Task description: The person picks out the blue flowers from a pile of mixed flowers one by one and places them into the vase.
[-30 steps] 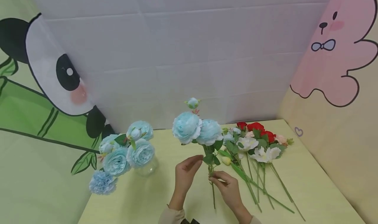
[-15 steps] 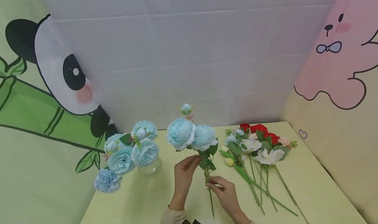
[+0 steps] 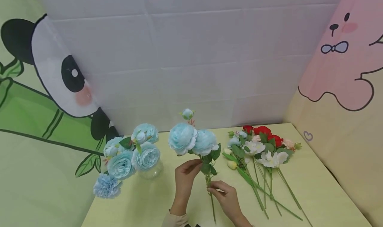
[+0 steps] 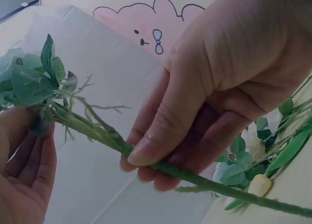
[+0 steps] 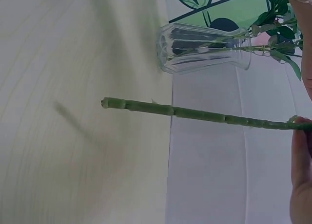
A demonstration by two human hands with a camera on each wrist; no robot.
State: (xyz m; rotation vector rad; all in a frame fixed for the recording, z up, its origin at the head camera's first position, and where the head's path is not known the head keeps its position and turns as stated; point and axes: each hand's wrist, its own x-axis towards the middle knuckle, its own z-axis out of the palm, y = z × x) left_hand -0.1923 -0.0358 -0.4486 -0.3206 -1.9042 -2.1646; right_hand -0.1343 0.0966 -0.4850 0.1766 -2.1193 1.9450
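Observation:
A light-blue artificial peony stem (image 3: 182, 138), with two large blooms and a small bud on top, is held upright above the table. My left hand (image 3: 186, 178) pinches it high up, just below the blooms beside the green leaves (image 4: 33, 85). Lower down, the thumb and fingers of my right hand (image 3: 226, 197) pinch the bare green stem, clearly seen in the left wrist view, where thin side twigs stick out between the hands. In the right wrist view the stem's cut end (image 5: 113, 103) hangs free over the table.
Left of the hands, a clear glass vase (image 3: 152, 171) holds several light-blue flowers (image 3: 121, 163), a ruffled blue one (image 3: 107, 186) leaning out lowest. On the right lie loose stems with red flowers (image 3: 262, 131), white flowers (image 3: 273, 158) and yellow tulips (image 3: 231, 164). A white backdrop (image 3: 191, 70) stands behind the table.
The peony stem and both hands have come slightly down and left in the head view, which itself has shifted a little. Both hands keep their hold.

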